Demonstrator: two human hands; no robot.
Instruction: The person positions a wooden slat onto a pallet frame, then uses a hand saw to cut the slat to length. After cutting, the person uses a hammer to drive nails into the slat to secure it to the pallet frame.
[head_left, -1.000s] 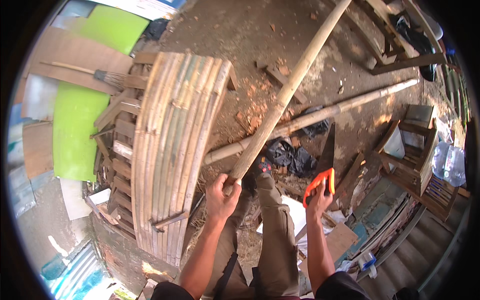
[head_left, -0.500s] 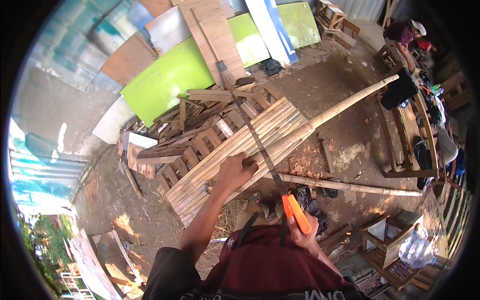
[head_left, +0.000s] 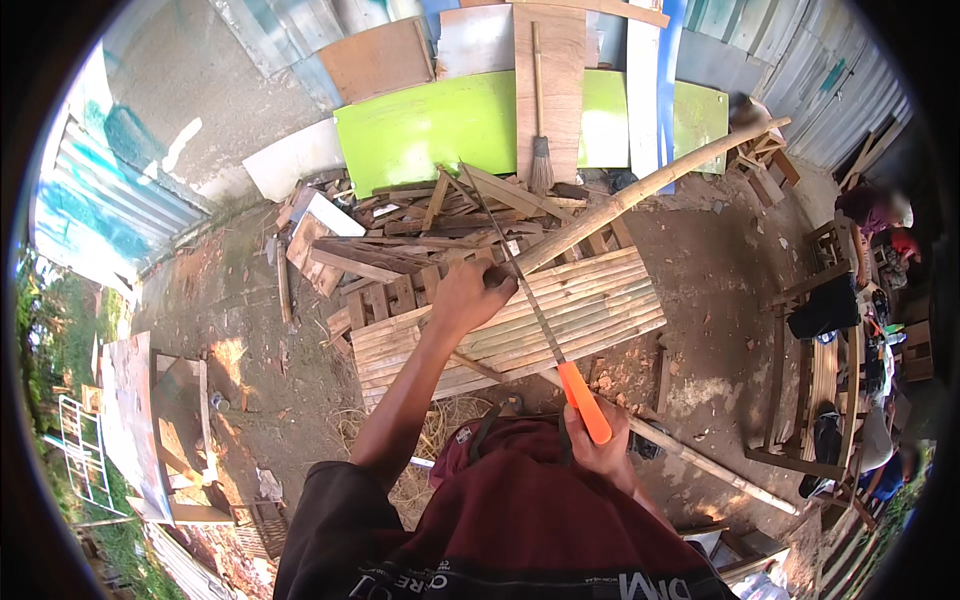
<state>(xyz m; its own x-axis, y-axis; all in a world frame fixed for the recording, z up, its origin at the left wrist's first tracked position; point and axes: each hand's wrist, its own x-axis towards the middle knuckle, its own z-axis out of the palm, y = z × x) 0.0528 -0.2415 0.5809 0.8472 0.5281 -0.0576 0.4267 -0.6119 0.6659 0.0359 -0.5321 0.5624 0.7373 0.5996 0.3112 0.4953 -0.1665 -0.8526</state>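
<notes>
Pole, gripped by the left hand, swung above the slats, so its end crossed the saw clasped by the right hand.

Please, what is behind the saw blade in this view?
Behind the saw blade, bamboo slats show on both sides lower down, and scrap wood nearer its tip. The strip directly covered by the blade cannot be seen.

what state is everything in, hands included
left hand: gripping the bamboo pole at its near end
right hand: gripping the saw
saw: blade across the pole beside left hand; contact unclear
bamboo pole: slanting away to the right
second pole: lying down
broom: propped upright, bristles down
green panel: upright, partly covered
bamboo slats: side by side
</notes>
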